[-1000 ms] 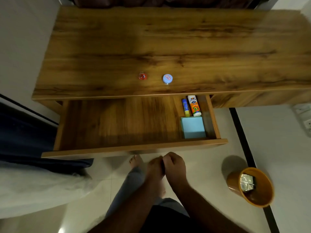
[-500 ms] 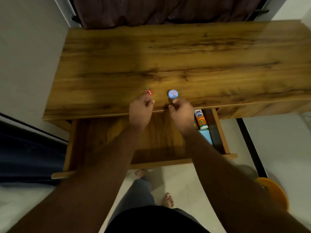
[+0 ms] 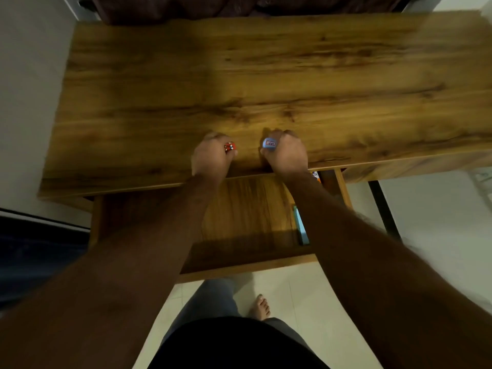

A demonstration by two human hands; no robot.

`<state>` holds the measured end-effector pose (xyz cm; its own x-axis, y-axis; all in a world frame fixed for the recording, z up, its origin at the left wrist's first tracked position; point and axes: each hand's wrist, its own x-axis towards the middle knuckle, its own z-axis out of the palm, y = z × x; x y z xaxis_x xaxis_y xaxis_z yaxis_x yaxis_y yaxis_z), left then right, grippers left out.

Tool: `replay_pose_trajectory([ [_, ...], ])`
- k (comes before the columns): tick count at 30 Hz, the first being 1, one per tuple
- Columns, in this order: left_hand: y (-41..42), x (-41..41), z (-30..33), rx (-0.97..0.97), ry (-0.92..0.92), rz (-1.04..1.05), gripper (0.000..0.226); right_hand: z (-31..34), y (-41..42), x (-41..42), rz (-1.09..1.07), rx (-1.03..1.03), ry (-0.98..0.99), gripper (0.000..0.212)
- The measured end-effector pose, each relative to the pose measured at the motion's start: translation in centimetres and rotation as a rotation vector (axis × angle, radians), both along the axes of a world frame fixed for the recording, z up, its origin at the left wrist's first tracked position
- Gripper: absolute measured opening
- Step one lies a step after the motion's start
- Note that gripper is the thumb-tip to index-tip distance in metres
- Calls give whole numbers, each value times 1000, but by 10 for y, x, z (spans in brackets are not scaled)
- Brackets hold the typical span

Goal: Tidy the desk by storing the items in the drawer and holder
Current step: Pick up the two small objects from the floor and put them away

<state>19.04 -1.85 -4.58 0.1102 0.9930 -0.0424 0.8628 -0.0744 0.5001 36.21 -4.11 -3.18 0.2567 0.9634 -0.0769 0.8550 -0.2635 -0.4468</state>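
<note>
On the wooden desk (image 3: 266, 75), near its front edge, my left hand (image 3: 211, 158) is closed around a small red die-like object (image 3: 229, 147). Beside it my right hand (image 3: 286, 154) grips a small round light-blue tin (image 3: 269, 143) with a red label. Below the desktop the drawer (image 3: 239, 269) stands pulled out. My right forearm hides most of a light-blue pad (image 3: 301, 227) and the glue tubes (image 3: 315, 175) at the drawer's right end.
The left and middle of the drawer floor show bare wood. White tiled floor, my legs and a bare foot (image 3: 262, 306) lie below. A dark curtain (image 3: 239, 6) hangs behind the desk, and a dark blue cloth (image 3: 32, 251) is at the left.
Both hands rose from below the drawer front to the desktop. They have closed on the red object and the blue tin. The camera has moved closer to the desk.
</note>
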Motion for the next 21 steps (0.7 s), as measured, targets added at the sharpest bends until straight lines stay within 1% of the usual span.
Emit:
replay_pose_trajectory([
  [4, -34, 12, -1, 13, -105, -40, 37, -8, -25, 0, 84, 38, -5, 36],
  [6, -62, 20, -3, 34, -164, -96, 35, -11, -45, 4, 79, 63, 37, 31],
  [8, -90, 26, -8, 26, -177, -146, 35, -15, -70, 10, 91, 81, 83, 29],
  [11, -121, 28, -22, -96, -71, -201, 34, -26, -106, 18, 185, -25, 58, 24],
  [14, -137, 27, -37, -282, 55, -248, 35, -42, -128, 23, 275, -209, 50, 23],
  [16, -143, 26, -47, -378, 128, -287, 33, -53, -136, 23, 319, -328, 2, 20],
  [19, -147, 24, -58, -429, 197, -300, 33, -64, -141, 21, 309, -427, -53, 21],
  [21, -147, 26, -65, -439, 207, -291, 33, -70, -142, 21, 294, -465, -58, 23],
])
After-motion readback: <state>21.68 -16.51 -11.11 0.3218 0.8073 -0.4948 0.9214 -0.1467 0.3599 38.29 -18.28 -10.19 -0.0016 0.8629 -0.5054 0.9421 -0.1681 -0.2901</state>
